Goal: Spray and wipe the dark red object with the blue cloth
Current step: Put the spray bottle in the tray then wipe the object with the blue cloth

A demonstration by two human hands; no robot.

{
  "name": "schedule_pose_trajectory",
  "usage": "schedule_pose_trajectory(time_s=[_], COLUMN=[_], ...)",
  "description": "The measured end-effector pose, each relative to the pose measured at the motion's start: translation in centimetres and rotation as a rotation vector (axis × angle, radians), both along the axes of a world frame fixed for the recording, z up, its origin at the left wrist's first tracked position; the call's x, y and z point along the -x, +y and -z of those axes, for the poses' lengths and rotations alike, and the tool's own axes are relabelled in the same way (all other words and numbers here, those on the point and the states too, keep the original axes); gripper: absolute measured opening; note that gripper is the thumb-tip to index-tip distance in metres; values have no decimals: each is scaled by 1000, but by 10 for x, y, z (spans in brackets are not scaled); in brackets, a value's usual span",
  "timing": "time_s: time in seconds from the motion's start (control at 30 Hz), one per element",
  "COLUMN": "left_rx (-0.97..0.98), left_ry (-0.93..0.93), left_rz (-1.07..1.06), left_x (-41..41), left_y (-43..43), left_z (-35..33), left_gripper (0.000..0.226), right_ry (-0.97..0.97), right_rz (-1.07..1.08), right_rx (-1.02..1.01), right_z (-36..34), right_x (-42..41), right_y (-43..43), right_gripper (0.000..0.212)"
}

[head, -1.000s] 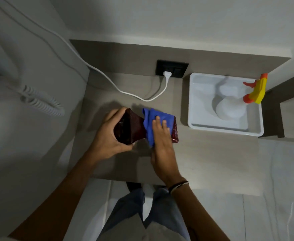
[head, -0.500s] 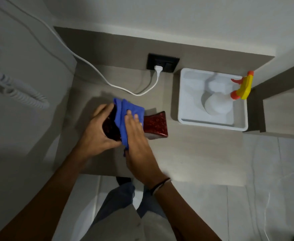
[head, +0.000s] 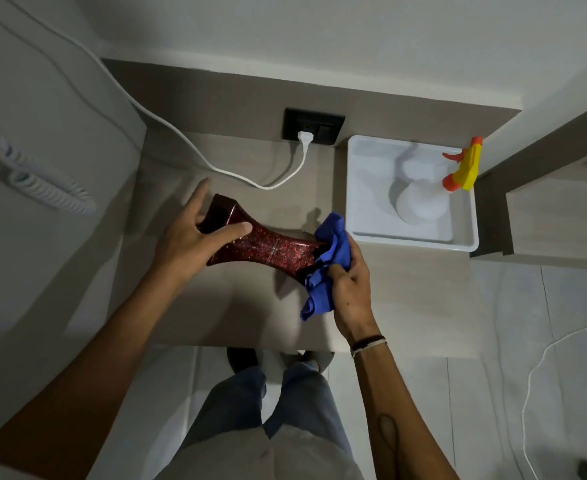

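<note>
The dark red object, a glittery vase-like shape with a narrow waist, lies on its side on the beige counter. My left hand grips its left end, thumb across the top and fingers spread. My right hand holds the bunched blue cloth against the object's right end, which the cloth hides. A white spray bottle with a yellow and orange trigger stands in the white tray at the right.
A white cable runs across the counter's back to a plug in the black wall socket. A coiled white cord hangs on the left wall. A thin white cable lies on the tiled floor at right.
My right hand has slid the blue cloth from the object's left part to its right end, uncovering the waist. My left hand's fingers have loosened and spread.
</note>
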State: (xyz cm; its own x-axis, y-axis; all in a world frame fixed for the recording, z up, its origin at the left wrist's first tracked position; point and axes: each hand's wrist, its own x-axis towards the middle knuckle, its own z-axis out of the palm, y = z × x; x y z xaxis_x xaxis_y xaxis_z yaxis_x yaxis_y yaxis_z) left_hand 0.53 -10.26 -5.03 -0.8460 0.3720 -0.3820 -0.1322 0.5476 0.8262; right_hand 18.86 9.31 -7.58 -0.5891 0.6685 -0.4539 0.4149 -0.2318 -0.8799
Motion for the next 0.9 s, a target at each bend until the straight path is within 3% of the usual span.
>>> schedule_pose_trajectory(time_s=[0.07,0.2,0.23,0.33,0.47,0.57,0.67,0.73,0.9], left_rx=[71,69,67,53,24,117,115,106,25], left_ry=[11,49,79,244,322,332,391,384,418], left_rz=[154,433,456,397,369,357,353,334,363], left_x=[1,1,0,-5,-13,-14,-20,-23,-24], left_y=[-3,-22,-25,-27,-19,-21,-27,-25,-24], left_z=[-1,5,8,13,16,20,12,10,6], left_gripper=[90,138,139,110,85,96,105,106,93], right_ry=[5,41,41,17,108,164,-121,-183,169], right_rz=[16,5,-6,-123,-613,-729,-604,-513,-694], right_rx=[9,-102,-147,-350,-560,-840,-796,-755,-701], right_z=[-1,-5,-8,-15,-23,-2,10,9,-1], right_x=[6,14,14,8,11,6,-2,0,13], right_y=[4,8,5,-16,-87,-92,-49,-46,-112], right_gripper=[74,74,75,77,59,96,88,89,80])
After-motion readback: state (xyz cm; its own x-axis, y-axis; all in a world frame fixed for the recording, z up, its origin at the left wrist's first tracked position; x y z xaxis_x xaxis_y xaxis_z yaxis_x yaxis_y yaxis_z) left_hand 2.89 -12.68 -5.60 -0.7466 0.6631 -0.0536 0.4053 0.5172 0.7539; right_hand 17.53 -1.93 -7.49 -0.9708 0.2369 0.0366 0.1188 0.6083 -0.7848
